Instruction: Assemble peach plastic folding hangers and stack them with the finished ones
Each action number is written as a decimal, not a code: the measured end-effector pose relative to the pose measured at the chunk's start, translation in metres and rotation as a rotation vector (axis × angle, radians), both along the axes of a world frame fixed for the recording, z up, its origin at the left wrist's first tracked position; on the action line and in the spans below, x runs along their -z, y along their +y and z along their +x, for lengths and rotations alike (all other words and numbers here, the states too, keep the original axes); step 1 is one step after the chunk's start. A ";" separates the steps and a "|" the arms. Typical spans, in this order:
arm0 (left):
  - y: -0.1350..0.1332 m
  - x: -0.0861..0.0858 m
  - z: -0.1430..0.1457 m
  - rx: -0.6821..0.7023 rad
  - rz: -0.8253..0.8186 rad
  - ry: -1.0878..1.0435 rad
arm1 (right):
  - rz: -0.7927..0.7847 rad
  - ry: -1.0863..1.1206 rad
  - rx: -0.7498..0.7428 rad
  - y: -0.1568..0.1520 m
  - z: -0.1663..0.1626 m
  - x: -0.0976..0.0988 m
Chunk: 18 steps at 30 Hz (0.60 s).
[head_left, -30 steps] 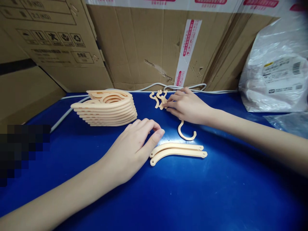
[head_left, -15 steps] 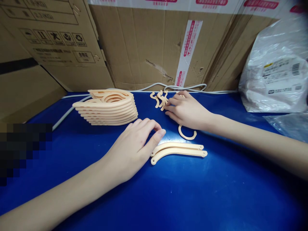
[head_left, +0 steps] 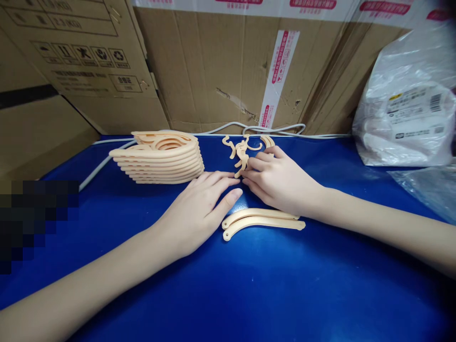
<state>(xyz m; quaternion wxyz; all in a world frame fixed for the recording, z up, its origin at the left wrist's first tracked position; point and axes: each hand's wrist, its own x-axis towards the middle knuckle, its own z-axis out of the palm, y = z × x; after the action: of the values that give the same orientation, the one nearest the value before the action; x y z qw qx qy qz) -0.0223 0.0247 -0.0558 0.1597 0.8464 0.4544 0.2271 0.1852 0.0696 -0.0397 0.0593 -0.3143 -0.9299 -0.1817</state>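
My right hand (head_left: 276, 178) is closed with its fingertips on a small cream hook piece (head_left: 240, 172), at the near edge of a loose pile of similar hooks (head_left: 242, 148). My left hand (head_left: 203, 204) rests beside it, palm down, fingers stretched out and nothing visible in them. Its index and middle fingertips come close to the same hook; whether they touch it I cannot tell. Just below both hands lie two long curved cream bars (head_left: 263, 222) side by side, with holes at their ends. Part of the upper bar is covered by my right hand.
A stack of cream plastic hangers (head_left: 160, 164) stands at the left on the blue table (head_left: 256, 285). Curved pieces (head_left: 267, 141) lie behind my right hand. A white cable (head_left: 228, 126) runs along the cardboard boxes (head_left: 213, 61). A plastic bag (head_left: 402, 114) sits at the right.
My right hand has come nearer, drawing a hook out of the pile, and now covers the C-shaped piece seen before. My left hand's fingers have straightened toward it.
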 end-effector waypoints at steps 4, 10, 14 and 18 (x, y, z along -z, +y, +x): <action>0.001 0.001 -0.001 0.020 0.018 0.043 | 0.019 0.057 -0.047 -0.011 0.000 0.002; 0.000 -0.001 -0.002 0.065 0.116 0.162 | -0.072 0.128 -0.059 -0.016 0.002 0.002; 0.000 -0.001 -0.001 0.077 0.154 0.202 | -0.179 0.194 -0.088 -0.018 0.007 -0.003; -0.001 -0.001 0.000 0.090 0.187 0.231 | -0.322 0.262 -0.105 -0.003 0.018 -0.012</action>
<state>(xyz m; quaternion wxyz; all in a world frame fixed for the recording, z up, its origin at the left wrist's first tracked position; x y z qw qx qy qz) -0.0228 0.0239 -0.0547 0.0366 0.8976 0.4083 0.1623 0.2028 0.0665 -0.0278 0.1381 -0.2917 -0.9464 0.0151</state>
